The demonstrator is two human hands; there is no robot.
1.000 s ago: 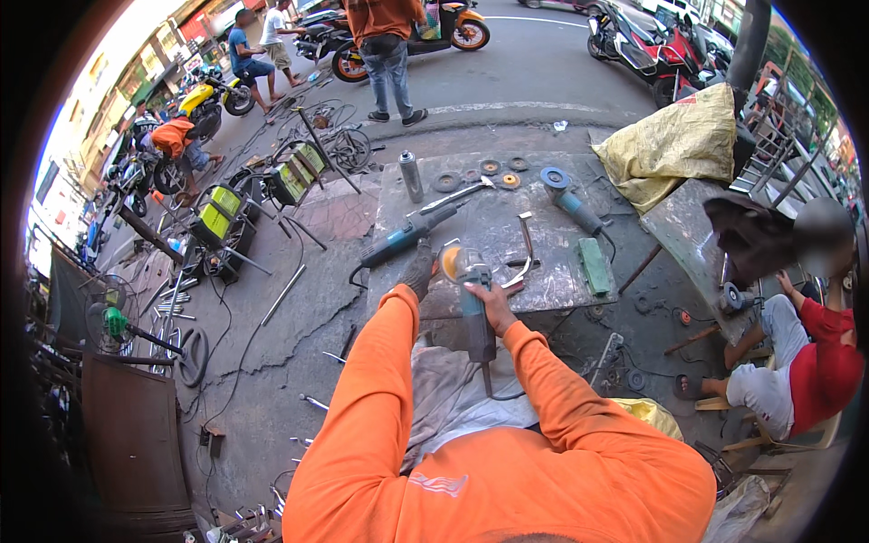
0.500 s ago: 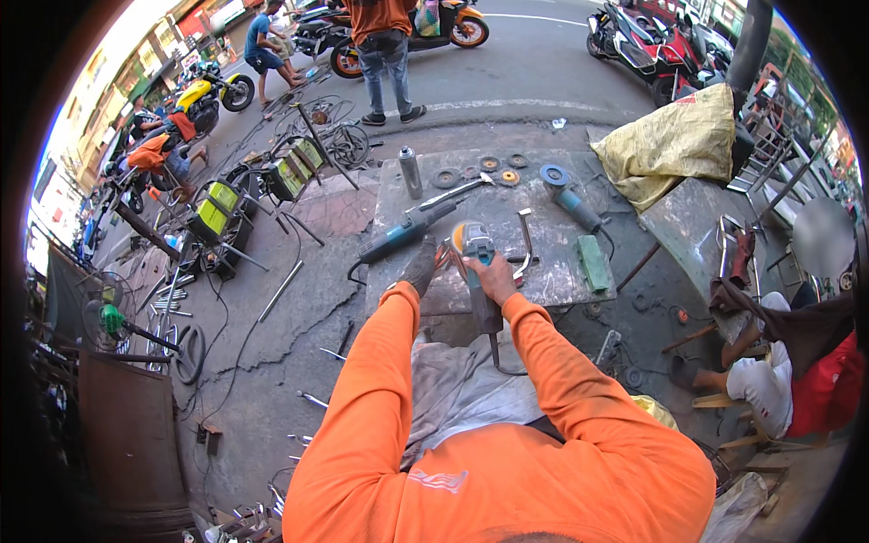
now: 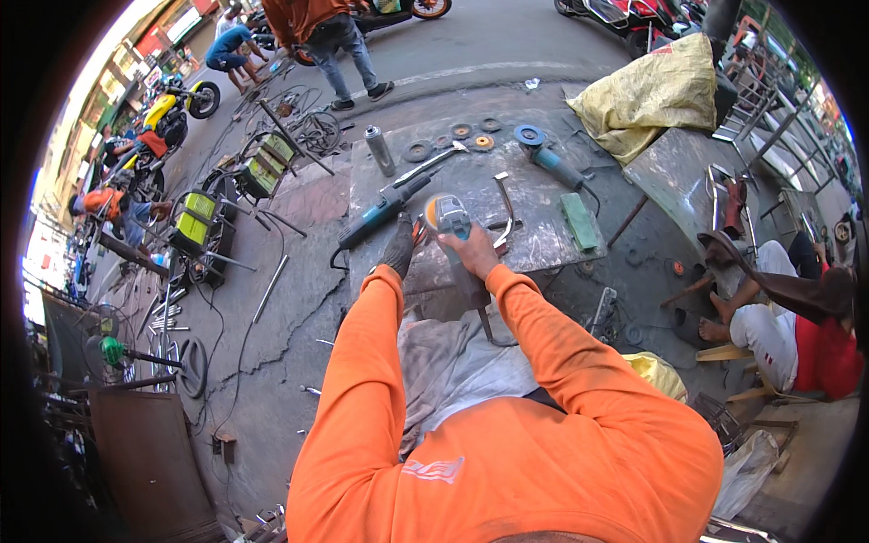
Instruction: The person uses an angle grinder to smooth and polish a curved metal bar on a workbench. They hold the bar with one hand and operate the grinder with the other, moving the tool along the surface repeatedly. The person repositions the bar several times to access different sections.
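My right hand (image 3: 474, 250) is closed around the body of an angle grinder (image 3: 450, 217), its disc end up and its cord hanging toward my lap. In a dark glove, my left hand (image 3: 396, 246) is closed beside the disc on a small reddish piece (image 3: 419, 232) that I cannot make out. Both hands are over the near part of a worn work table (image 3: 543, 249). Left of them lies a second, teal power tool (image 3: 376, 217) with a long metal end. A bent metal bar (image 3: 507, 210) lies to the right of the grinder.
Another grinder (image 3: 552, 166), a green block (image 3: 578, 222), several discs (image 3: 419, 151) and a spray can (image 3: 379, 150) are on the table. A yellowish sack (image 3: 652, 86) stands at the far right. Welding machines (image 3: 193, 220) are to the left. A person (image 3: 769, 317) sits at the right.
The whole view has shifted, so the table appears farther left and higher. Both hands keep their hold at the grinder. The standing person in the street now has legs apart and leans.
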